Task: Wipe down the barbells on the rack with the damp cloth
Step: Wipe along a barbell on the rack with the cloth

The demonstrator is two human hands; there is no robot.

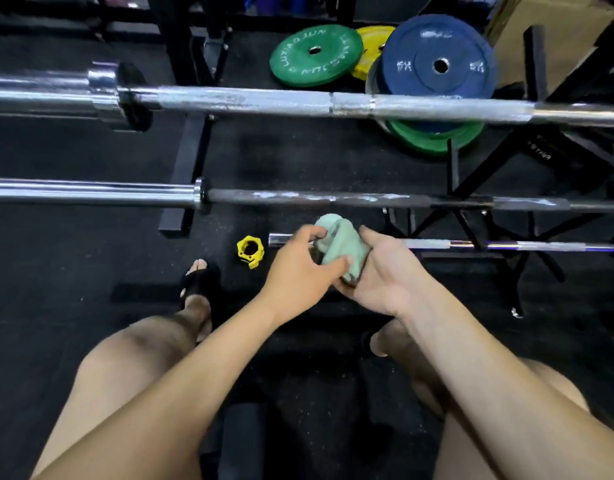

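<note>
Over the lowest barbell (472,244), both hands (336,271) apparently bunching cloth (340,242)

Only one cam — it's sitting on my head, looking fwd and steeply down past my knees to the floor (91,271). It's hanging close over my hands, w/ the wide lens bending the barbells (264,102) crossing left-right — racks behind.

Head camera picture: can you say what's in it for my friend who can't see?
Two hands, left hand and right hand, hold a bunched green cloth above the lowest barbell. Two more barbells and colored weight plates lie beyond.
</note>
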